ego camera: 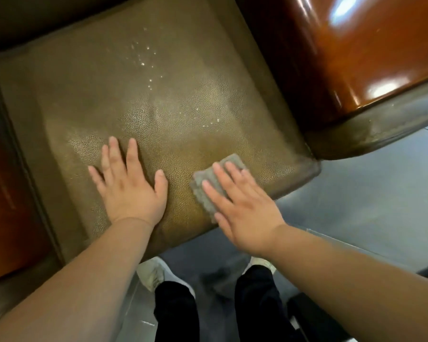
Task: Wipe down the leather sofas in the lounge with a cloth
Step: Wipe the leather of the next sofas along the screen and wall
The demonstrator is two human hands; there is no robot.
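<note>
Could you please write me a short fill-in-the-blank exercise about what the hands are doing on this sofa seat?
1. The right hand presses flat on a grey ____.
2. The left hand lies flat on the bare ____ cushion.
3. Small droplets glisten toward the ____ of the cushion.

Missing words: cloth; seat; back

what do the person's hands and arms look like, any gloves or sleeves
Both are bare: the left hand and right hand wear no gloves, and no rings or watch show. No sleeves reach the forearms in view. Fingernails look short and unpainted.
</note>
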